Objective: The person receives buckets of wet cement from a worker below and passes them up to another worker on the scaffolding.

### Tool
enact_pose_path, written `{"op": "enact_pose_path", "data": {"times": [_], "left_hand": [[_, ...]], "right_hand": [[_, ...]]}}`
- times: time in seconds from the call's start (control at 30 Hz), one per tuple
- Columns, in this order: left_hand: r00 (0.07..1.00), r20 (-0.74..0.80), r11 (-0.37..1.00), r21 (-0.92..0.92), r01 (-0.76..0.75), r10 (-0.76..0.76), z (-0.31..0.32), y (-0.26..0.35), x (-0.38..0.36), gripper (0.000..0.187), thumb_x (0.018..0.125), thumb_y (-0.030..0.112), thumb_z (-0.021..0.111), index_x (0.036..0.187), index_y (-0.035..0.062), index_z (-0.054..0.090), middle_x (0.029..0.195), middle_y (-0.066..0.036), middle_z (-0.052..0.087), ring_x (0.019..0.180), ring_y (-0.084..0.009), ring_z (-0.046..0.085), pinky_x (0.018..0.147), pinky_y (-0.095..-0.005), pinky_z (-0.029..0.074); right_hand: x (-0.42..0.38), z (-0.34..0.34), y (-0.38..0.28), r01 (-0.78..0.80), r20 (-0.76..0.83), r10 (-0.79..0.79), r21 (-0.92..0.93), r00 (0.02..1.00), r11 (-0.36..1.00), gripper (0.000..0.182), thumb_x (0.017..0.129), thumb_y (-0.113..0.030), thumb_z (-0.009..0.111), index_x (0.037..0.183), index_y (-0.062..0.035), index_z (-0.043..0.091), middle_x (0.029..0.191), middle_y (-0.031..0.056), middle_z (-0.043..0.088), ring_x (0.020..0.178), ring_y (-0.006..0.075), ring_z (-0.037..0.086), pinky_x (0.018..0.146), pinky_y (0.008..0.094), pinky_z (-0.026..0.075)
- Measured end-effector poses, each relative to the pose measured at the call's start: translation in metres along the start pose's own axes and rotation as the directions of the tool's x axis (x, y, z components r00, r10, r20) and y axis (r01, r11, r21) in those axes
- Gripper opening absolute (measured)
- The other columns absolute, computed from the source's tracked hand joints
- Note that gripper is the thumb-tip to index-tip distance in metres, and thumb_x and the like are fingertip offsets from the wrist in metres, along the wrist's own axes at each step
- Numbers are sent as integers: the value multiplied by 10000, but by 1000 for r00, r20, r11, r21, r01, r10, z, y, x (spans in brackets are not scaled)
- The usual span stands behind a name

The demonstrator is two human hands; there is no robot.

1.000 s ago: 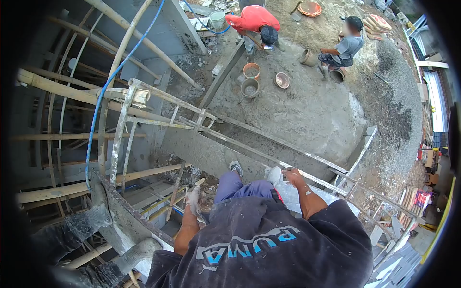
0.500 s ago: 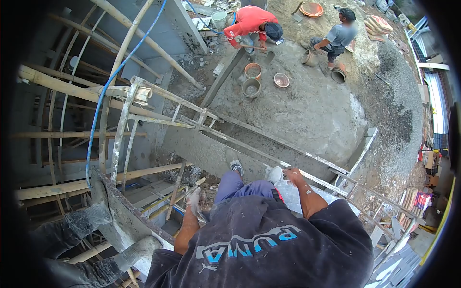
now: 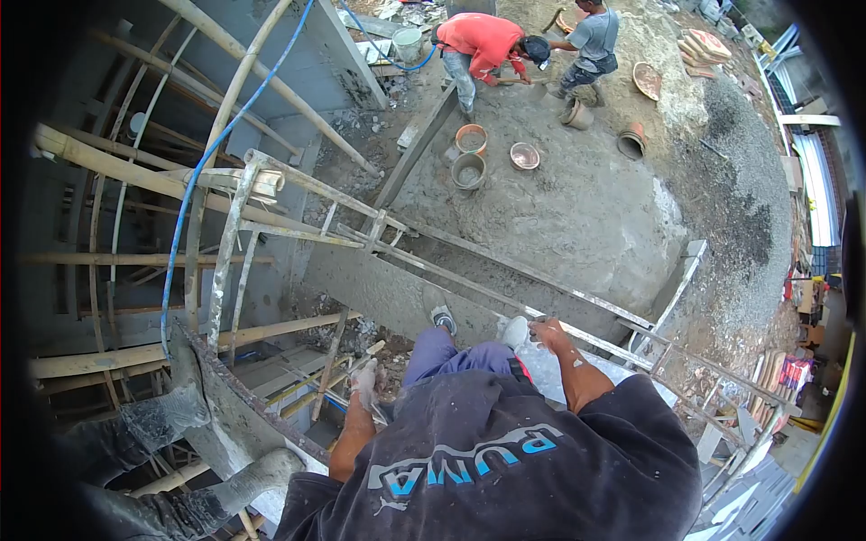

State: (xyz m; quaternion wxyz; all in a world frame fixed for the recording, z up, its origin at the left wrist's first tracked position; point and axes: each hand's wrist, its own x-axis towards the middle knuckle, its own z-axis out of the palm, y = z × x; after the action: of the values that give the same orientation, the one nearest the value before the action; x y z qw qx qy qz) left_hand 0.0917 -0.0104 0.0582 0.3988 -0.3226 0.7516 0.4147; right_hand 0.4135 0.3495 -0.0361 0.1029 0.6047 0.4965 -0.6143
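My left hand [image 3: 363,380], coated in pale cement, hangs beside my left thigh over rubble and poles; its finger pose is unclear. My right hand [image 3: 548,334] is closed at the whitish metal rail [image 3: 591,338], just right of my knee. My thighs in purple trousers [image 3: 456,352] stretch forward from a dark shirt [image 3: 469,451]. One shoe [image 3: 442,317] rests on the grey, cement-covered ledge [image 3: 379,288]. Something white [image 3: 516,332], perhaps my other shoe, lies near my right hand.
Bamboo poles [image 3: 117,158] and a blue hose [image 3: 194,180] cross the left side. Someone's muddy legs [image 3: 162,415] are at lower left. Beyond the rails, a person in red [image 3: 474,41] bends near a person in grey [image 3: 593,41]. Buckets [image 3: 470,170] stand on wet concrete [image 3: 550,216].
The person in grey has moved left, close to the person in red, whose body has shifted slightly right. A round pan now lies tilted on the ground. My hands have barely moved.
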Motion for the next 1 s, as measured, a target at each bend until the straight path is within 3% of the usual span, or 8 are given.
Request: {"op": "enact_pose_path", "data": {"times": [0.07,0.17,0.27,0.57,0.67,0.77,1.0], "left_hand": [[1000,10,1000,-10,-10,10,1,1,-4,209,895,289,605,853,90,559,692,-42,584,572,-174,617,419,-301,458],[1000,6,1000,-12,-5,5,4,3,-10,215,893,285,610,863,79,555,697,-48,577,574,-178,616,409,-304,456],[1000,29,999,-46,-1,2,2,-1,-4,221,892,282,613,869,71,554,699,-52,576,563,-181,612,400,-309,449],[998,-19,994,-91,-53,52,3,-3,-4,201,889,275,619,822,93,563,653,-30,572,549,-183,611,412,-320,450],[999,-7,996,-76,-42,41,2,-1,-13,195,889,276,619,814,105,560,664,-20,577,564,-177,618,424,-321,452],[998,-33,997,-37,-61,60,-1,-3,-11,198,889,278,618,812,106,558,676,-26,583,574,-176,621,430,-319,454],[998,-27,998,-33,-58,57,-11,-20,21,199,891,283,607,831,102,549,685,-42,580,576,-182,621,395,-308,439]], "right_hand": [[5,0,8,2,-5,-2,-21,1000,1000,360,811,-301,648,914,43,675,784,139,675,676,223,646,545,349,500],[9,-3,13,-73,80,76,-38,994,997,350,862,-282,631,1103,-30,602,919,88,651,807,228,618,720,439,489],[4,0,13,13,12,-14,30,1000,999,360,813,-302,644,903,46,670,769,131,667,652,218,641,532,345,494],[-7,2,-3,-6,23,6,15,1000,1000,317,831,-281,627,901,26,664,769,115,656,645,205,634,529,344,483],[-6,2,-3,7,44,-7,2,999,1000,319,832,-280,625,910,28,662,772,113,655,648,207,636,531,347,482],[-5,2,-6,-60,122,62,-22,991,998,378,854,-316,642,1089,-22,603,926,87,652,794,208,613,667,392,497],[-5,2,-7,-19,134,19,-2,991,1000,428,845,-323,646,1132,-11,588,958,99,650,829,219,611,677,406,507]]}}
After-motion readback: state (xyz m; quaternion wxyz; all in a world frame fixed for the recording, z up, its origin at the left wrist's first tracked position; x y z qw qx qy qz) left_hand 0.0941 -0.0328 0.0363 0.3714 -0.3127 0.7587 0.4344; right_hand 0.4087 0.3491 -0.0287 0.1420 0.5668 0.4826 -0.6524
